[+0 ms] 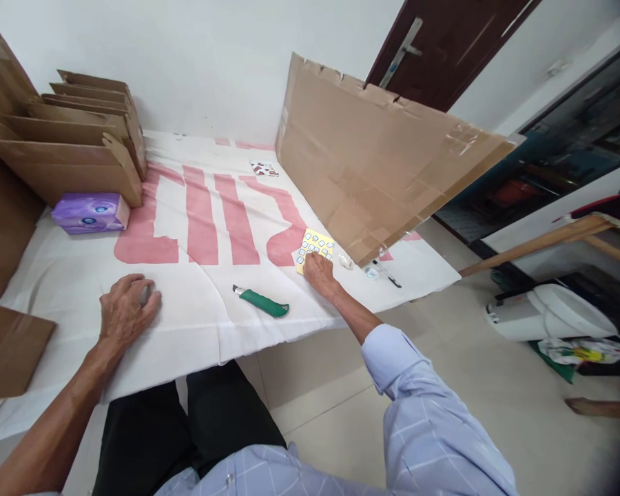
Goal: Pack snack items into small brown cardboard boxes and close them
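Observation:
A yellow card printed with small pale squares lies near the table's right side. My right hand is closed at its lower edge, its fingertips hidden from view. On the left, my left hand rests on the cloth with curled fingers. A small grey patch shows between its thumb and fingers, too unclear to name. Between both hands lies a green utility knife, its blade end toward the left, touched by neither hand.
White cloth with pink markings covers the table. Folded cardboard boxes and a purple tissue pack stand at left. A large cardboard sheet leans at right, near a clear tape roll and a pen.

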`<act>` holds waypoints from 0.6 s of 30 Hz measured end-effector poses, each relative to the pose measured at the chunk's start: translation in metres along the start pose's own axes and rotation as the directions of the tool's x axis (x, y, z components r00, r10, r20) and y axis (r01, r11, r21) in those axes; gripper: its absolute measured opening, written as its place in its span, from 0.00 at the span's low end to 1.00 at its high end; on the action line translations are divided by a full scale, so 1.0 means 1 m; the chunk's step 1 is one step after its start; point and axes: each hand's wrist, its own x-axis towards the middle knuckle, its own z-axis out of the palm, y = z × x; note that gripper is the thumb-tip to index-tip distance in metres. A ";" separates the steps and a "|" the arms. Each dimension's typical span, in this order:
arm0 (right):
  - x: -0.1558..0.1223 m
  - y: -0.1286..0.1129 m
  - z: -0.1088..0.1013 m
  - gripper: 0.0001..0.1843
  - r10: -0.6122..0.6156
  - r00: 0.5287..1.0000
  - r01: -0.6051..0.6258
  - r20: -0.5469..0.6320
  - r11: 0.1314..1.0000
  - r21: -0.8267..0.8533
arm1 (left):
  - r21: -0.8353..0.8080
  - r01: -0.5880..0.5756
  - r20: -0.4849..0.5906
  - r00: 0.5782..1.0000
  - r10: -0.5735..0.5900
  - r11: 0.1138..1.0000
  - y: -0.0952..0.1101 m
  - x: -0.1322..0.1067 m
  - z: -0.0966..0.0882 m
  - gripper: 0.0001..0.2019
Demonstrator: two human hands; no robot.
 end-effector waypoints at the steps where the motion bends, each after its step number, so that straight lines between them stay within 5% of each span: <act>1: 0.000 0.002 0.001 0.16 -0.003 1.000 0.003 -0.009 1.000 0.016 | 0.001 -0.004 -0.005 1.000 0.004 1.000 -0.001 0.000 0.001 0.15; 10: 0.017 0.041 0.012 0.15 -0.060 0.997 0.069 -0.044 0.966 0.249 | 0.052 -0.039 -0.051 0.998 0.041 0.998 -0.004 0.001 0.005 0.21; 18: 0.006 0.041 0.033 0.10 -0.113 0.978 0.160 -0.178 0.948 0.275 | 0.056 -0.069 -0.079 0.994 0.074 0.996 -0.003 -0.002 0.002 0.20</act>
